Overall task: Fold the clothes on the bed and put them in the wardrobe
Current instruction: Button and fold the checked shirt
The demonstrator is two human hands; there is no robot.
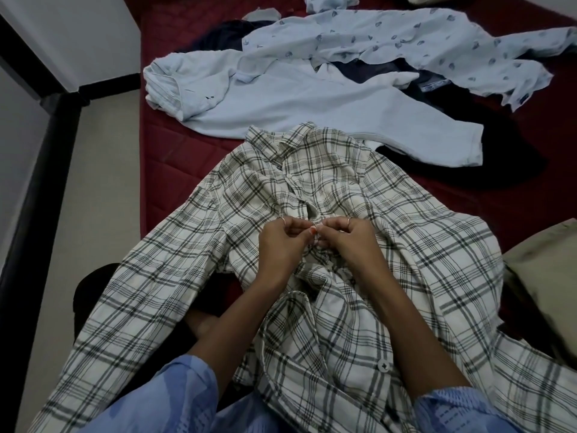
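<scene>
- Plaid shirt (312,245) spread front-up at frame centre on maroon bed (175,157).
- Left hand (282,245) & right hand (346,242) meet mid-placket, fingertips pinching cloth, prob. at a button.
- Pale blue top (281,101), printed shirt (406,42) lie in upper frame, unfolded.

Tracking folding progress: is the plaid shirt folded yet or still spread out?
Spread out. The plaid shirt lies flat with sleeves splayed; left hand and right hand pinch its button placket.
</scene>
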